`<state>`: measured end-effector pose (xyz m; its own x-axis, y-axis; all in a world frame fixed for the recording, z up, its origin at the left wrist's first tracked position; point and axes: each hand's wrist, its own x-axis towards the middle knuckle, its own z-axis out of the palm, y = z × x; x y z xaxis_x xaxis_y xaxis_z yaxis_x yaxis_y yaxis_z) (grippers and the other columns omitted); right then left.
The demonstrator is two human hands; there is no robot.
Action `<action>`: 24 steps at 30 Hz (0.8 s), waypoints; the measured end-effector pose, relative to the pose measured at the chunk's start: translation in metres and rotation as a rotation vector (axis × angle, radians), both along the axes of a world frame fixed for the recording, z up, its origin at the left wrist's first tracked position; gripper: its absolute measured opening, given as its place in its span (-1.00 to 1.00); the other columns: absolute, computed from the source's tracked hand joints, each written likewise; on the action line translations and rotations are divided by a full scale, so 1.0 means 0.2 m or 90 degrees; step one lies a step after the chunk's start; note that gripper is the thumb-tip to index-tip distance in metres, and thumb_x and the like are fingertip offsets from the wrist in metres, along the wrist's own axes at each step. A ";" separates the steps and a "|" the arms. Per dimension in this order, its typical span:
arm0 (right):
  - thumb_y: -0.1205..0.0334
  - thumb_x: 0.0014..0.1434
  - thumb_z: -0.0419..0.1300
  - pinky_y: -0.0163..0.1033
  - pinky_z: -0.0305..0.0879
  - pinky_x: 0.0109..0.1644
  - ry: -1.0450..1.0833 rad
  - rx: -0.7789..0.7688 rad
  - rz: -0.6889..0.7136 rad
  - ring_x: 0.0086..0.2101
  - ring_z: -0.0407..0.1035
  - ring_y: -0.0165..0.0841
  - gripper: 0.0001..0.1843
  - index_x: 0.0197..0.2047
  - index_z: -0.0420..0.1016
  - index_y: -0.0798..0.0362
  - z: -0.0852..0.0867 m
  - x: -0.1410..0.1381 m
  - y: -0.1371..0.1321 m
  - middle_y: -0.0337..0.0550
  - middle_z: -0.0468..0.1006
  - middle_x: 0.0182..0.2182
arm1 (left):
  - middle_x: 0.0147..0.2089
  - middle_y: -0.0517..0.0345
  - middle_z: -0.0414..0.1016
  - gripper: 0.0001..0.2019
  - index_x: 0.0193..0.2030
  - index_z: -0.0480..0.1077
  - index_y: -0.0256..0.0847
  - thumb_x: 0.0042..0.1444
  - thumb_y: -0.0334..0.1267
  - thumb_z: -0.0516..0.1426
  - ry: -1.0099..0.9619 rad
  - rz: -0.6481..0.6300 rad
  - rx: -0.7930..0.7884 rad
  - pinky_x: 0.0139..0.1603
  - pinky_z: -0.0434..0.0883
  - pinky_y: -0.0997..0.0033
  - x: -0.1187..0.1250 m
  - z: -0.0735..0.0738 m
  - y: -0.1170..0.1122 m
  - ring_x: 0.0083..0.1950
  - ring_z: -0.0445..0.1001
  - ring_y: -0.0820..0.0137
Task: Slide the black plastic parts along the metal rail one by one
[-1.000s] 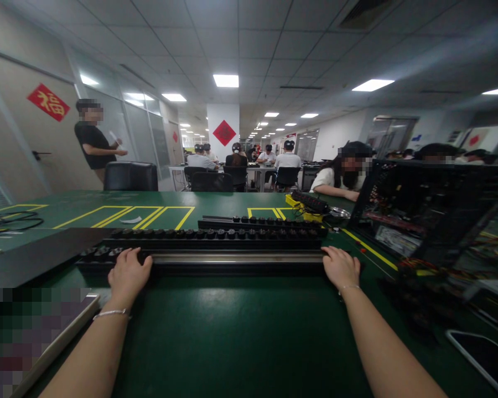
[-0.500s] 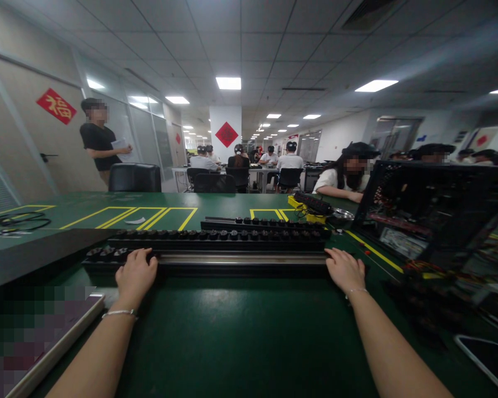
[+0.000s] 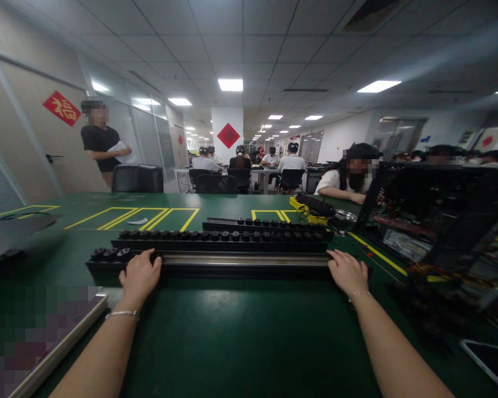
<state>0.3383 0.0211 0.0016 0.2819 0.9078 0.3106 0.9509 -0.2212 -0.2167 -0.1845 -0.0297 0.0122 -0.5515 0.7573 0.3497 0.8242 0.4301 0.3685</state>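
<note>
A long black rail (image 3: 240, 271) lies across the table in front of me, a silver strip running along its length and several round black pieces at its left end. My left hand (image 3: 140, 276) is closed over the rail near those round pieces, with the thumb toward the middle. At the rail's right end, my right hand (image 3: 348, 272) is closed over it, fingertips on top. Just behind lies a second black rail (image 3: 232, 244) with a row of round black pieces. A shorter black rail (image 3: 219, 226) of the same sort sits beyond it.
An opened computer case (image 3: 435, 204) with loose wires stands at right on the green table (image 3: 232, 342). A yellow-and-black item (image 3: 311, 207) and a metal dish (image 3: 345, 215) lie at the back. A blurred grey panel (image 3: 12, 237) is at left. A person (image 3: 340, 182) sits opposite.
The grey panel at left has shifted away to the left, off the rail's left end. Both hands stay on the rail. The whole view has shifted slightly.
</note>
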 end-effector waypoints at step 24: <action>0.14 0.19 -0.26 0.14 -0.13 0.26 -0.013 0.010 0.002 0.20 0.04 -0.24 -0.44 0.16 0.33 -0.13 -0.02 0.01 0.01 -0.23 0.26 0.21 | 0.13 -0.08 0.38 -0.56 0.14 0.29 -0.06 0.17 -0.13 -0.15 -0.026 -0.019 -0.027 0.16 0.14 -0.15 0.01 0.02 -0.01 0.30 0.13 0.10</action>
